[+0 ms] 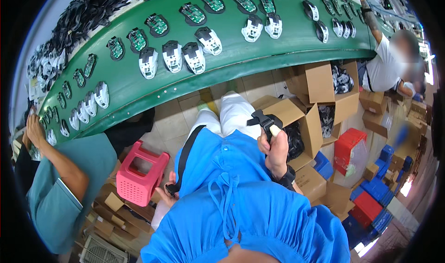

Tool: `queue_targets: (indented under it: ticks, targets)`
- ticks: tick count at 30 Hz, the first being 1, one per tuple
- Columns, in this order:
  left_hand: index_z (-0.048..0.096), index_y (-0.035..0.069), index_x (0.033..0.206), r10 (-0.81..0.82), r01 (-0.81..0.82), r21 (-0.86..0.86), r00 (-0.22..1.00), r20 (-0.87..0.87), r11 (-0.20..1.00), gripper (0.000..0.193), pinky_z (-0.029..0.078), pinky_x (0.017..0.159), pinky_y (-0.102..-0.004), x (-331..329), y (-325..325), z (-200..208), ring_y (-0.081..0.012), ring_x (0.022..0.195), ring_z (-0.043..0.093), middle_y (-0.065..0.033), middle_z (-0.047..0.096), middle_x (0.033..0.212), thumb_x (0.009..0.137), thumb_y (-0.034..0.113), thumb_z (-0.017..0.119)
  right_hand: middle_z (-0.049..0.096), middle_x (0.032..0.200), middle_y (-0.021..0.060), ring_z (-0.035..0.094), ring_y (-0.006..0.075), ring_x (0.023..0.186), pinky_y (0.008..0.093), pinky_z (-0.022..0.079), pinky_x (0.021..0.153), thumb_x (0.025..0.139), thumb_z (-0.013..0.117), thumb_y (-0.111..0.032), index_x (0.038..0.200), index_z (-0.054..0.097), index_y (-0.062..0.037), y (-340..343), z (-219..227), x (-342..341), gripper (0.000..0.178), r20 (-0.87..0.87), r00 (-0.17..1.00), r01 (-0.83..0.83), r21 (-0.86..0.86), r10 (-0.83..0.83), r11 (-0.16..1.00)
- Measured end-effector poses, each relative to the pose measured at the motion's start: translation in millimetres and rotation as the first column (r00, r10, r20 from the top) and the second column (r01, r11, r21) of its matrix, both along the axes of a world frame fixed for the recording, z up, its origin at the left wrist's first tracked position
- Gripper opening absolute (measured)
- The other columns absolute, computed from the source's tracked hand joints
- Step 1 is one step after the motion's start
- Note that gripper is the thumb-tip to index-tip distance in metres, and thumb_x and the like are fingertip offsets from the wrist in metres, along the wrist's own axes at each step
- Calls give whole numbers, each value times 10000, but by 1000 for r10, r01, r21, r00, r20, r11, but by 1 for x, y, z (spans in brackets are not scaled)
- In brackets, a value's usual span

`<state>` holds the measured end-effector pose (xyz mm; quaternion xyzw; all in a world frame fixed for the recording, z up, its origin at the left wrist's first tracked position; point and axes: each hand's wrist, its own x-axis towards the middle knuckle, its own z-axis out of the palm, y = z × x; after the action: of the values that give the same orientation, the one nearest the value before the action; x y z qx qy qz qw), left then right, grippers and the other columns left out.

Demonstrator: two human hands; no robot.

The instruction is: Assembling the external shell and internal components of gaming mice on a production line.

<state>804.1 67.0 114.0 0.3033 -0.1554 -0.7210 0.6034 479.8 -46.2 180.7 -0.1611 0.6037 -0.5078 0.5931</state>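
Left hand (pixel 163 195), near a pink stool (pixel 133 182), is seen loosely curled, a black fitting (pixel 173 189) held at its fingers. A black strap (pixel 189 146) is laid from there along the blue top (pixel 222 154). Farther right, a black buckle (pixel 264 120) is gripped between the thumb and bent fingers of the right hand (pixel 276 153), which is raised near open cardboard boxes (pixel 312 131); its thumb is tipped by a pale cap (pixel 275 130).

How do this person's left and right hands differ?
The right hand, higher in the picture, grips a black buckle; the left hand, beside the blue top, touches a black fitting. The right hand has a black band at its wrist; the left hand's wrist is hard to make out. Both are on something black.
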Motion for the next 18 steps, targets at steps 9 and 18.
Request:
queue_targets:
  ticks: [9,18]
  targets:
    - [468,13,1298,71,-183,172,855,513,968,402,223,1127,-363,-69,15,40,-240,1352,325,-181,319,1483,973,246,509,370,526,-8,320,103,439,263,255,416,963,355,-433,769,507,-32,-45,-12,-37,471,325,941,-151,148,96,977]
    - [545,16,1192,118,-577,556,750,651,598,264,273,1070,-322,-209,1,41,-188,1262,399,-160,444,1402,968,149,508,332,510,-17,275,90,427,253,243,426,918,354,-532,613,425,-80,-111,-15,-144,550,446,757,-575,106,478,812]
